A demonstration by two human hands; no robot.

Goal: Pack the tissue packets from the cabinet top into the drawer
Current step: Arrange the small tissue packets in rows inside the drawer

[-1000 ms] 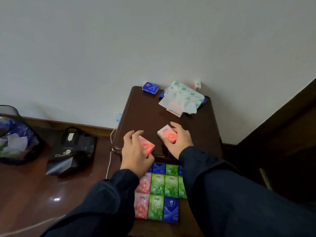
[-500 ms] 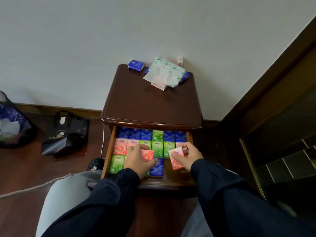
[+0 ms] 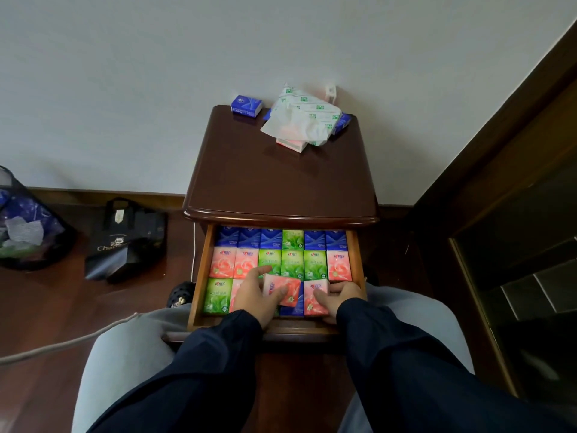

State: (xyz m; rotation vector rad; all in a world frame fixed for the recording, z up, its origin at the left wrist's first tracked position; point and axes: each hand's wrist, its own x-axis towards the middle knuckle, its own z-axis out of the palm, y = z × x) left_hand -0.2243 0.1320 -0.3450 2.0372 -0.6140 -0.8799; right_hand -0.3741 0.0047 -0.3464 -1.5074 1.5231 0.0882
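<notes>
The open drawer (image 3: 197,276) below the dark wooden cabinet top (image 3: 281,182) holds rows of blue, green and pink tissue packets. My left hand (image 3: 256,295) grips a pink packet (image 3: 282,290), tilted over the front row. My right hand (image 3: 338,296) holds another pink packet (image 3: 315,296) set down into the front row's right part. On the cabinet top a blue packet (image 3: 246,105) lies at the back left. A torn white wrapper (image 3: 303,121) at the back covers more packets, one pink (image 3: 292,144) and one blue (image 3: 341,123) showing.
A black bag (image 3: 125,242) and a dark bin with a plastic liner (image 3: 25,226) stand on the floor to the left. A white cable (image 3: 62,342) runs across the floor. A dark wooden frame (image 3: 499,151) rises at the right. My knees flank the drawer.
Both hands carried their pink packets from the cabinet top's front edge down into the drawer. The view has pulled back, and the right packet now sits low in the front row.
</notes>
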